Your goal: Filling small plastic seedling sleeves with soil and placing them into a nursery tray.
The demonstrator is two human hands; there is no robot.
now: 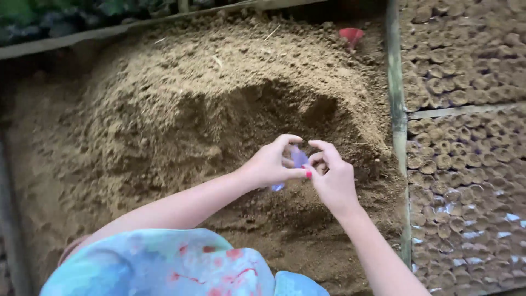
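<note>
Bag (298, 159): small clear plastic one, pinched between both hands over the hollow in the soil heap (219, 109). Left hand (271, 164) and right hand (333, 178) both have fingertips closed on it, equally near. Long axis runs roughly vertical, bottom corner poking out below the left thumb.

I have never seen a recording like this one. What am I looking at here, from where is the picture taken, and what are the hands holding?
There is no machine, only a person. The single picture comes from a camera worn on the head, looking down. The left hand and right hand meet over a big heap of brown soil and together pinch a small clear plastic bag. At the right, behind a wooden rail, stand rows of small soil-filled bags. A red object, too small to identify, lies at the far edge.
</note>
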